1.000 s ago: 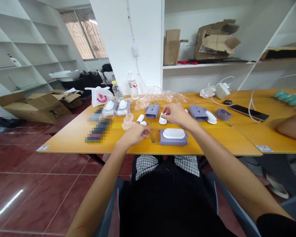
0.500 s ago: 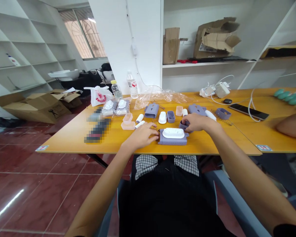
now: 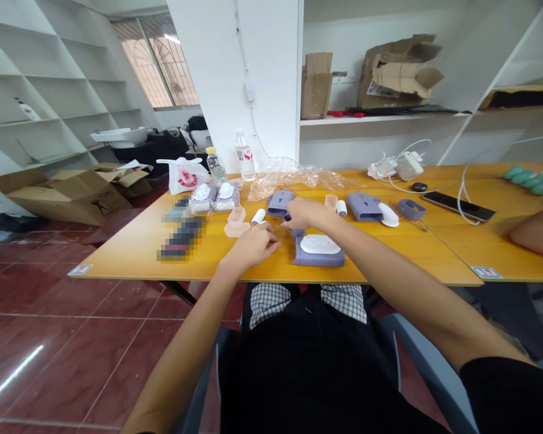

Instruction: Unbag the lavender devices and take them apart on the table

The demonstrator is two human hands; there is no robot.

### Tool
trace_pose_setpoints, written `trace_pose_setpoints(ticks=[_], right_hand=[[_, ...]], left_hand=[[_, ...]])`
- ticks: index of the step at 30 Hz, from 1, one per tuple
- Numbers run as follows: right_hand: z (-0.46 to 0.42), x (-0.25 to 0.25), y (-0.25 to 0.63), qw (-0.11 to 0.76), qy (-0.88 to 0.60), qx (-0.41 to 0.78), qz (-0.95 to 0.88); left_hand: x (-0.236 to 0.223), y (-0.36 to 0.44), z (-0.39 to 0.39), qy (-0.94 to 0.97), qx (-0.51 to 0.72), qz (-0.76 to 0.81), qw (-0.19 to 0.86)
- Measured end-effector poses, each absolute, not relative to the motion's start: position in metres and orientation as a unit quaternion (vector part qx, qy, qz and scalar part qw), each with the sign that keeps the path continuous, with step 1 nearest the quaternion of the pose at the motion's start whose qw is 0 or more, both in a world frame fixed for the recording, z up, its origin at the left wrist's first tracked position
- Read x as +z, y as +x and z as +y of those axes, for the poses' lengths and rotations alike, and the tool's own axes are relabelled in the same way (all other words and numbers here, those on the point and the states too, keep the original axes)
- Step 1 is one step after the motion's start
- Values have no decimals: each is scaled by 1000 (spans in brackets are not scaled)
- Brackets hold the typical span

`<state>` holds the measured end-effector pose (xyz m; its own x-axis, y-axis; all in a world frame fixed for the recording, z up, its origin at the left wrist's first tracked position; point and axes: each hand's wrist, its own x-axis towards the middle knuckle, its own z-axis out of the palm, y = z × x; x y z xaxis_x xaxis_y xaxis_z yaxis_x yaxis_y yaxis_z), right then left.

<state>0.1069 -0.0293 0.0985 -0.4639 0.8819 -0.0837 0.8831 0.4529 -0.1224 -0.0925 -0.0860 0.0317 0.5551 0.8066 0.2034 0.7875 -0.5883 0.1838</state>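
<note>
My right hand [image 3: 308,212] reaches across to the left, its fingers closed on a small purple plastic cup-like part [image 3: 294,229]; the forearm hides some of what lies behind it. My left hand [image 3: 253,247] is low over the table with fingers curled together, and whatever they pinch is too small to make out. Between my arms, near the front edge, lies a purple case [image 3: 319,259] with a white bristled oval brush piece [image 3: 320,244] on top. Just behind my left hand is a white roller [image 3: 258,216]. Another purple case [image 3: 280,202] stands behind my right hand.
Pale pink trays [image 3: 236,228] and bagged parts [image 3: 226,198] lie to the left. On the right are another purple case [image 3: 364,207], a white oval piece [image 3: 389,215], a purple frame [image 3: 411,209] and a phone [image 3: 458,206]. Bottles [image 3: 245,158] and clear plastic wrap [image 3: 294,176] are behind.
My right hand has moved left with the purple cup-like part, from the right of the front case to behind its left end. My left hand has drawn slightly left, away from that case.
</note>
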Motion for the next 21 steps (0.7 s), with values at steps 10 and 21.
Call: trace_pose_setpoints(ticks=[10,21], right_hand=[[-23,86,117,-44,450,-177,874],[-83,18,262,-330,521,-54,786]], left_hand=[[27,-91,-84,868,122,481,-10],[43,-78,-100,817,117,562,-55]])
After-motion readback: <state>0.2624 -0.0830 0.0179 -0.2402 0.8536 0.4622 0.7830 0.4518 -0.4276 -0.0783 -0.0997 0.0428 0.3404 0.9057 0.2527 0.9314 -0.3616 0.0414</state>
